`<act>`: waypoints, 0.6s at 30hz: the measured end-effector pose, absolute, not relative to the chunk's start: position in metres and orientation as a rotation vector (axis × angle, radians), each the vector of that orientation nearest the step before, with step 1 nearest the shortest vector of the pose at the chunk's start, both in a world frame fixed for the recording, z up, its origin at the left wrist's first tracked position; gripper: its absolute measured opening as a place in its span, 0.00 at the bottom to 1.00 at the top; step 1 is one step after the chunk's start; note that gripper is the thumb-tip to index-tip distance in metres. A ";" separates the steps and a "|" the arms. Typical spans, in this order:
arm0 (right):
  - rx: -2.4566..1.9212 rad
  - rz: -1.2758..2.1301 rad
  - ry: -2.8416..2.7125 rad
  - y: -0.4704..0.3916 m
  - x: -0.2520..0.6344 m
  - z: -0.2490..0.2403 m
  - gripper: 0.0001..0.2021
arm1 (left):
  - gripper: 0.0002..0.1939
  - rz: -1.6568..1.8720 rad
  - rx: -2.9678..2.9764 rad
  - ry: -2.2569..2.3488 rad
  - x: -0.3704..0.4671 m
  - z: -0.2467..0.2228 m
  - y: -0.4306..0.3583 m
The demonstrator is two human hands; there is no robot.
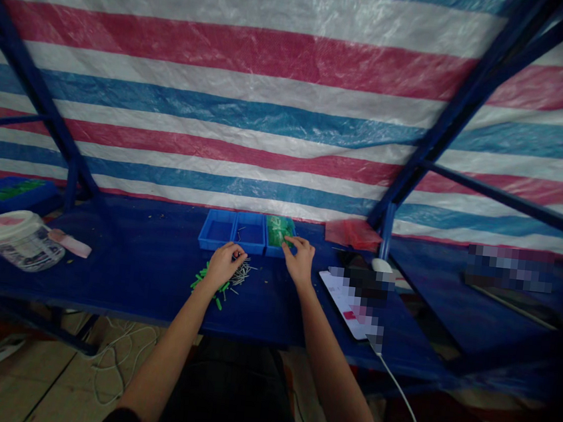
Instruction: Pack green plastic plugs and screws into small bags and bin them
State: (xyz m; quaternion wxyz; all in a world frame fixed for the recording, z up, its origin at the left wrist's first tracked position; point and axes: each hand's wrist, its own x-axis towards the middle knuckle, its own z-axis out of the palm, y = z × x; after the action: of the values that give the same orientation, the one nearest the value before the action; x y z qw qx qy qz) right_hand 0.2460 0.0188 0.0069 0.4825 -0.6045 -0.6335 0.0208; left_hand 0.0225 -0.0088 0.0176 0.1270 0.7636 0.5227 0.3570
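Note:
My left hand (226, 265) is closed in a pinch over a pile of metal screws (241, 274); a small dark thing at its fingertips is too tiny to make out. Green wall plugs (219, 303) lie loose beside and partly under this hand. My right hand (299, 260) reaches over the front of the right blue bin, thumb and forefinger tips together at a green plastic bag (277, 231). The middle blue bin (251, 236) holds a few screws. To its left stands another blue bin (218, 228), with nothing visible inside.
A phone or tablet (345, 305) with a white cable lies right of my right arm. Behind it are red plastic bags (352, 233) and a white mouse (382, 266). A white tub (21, 241) and a blue tray (16, 193) stand left. Blue frame posts (435, 133) rise at the back.

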 end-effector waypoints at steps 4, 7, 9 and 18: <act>-1.491 0.041 -1.527 0.017 0.246 0.009 0.18 | 0.08 1.151 2.175 1.463 0.024 0.015 -0.008; -1.475 0.017 -1.492 0.016 0.246 0.010 0.18 | 0.08 1.156 2.211 1.436 0.024 0.015 -0.010; -1.441 -0.002 -1.455 0.014 0.245 0.013 0.18 | 0.08 1.122 2.272 1.436 0.024 0.016 -0.011; -0.911 -0.052 -0.980 -0.086 0.243 0.113 0.19 | 0.09 0.891 2.452 1.468 0.026 0.013 -0.013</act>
State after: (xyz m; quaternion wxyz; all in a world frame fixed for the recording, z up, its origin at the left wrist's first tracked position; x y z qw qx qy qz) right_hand 0.2426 -0.0855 0.1134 0.7840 -0.4223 -0.4543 -0.0243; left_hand 0.0262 -0.0130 0.0132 0.0742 0.8169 0.4890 0.2968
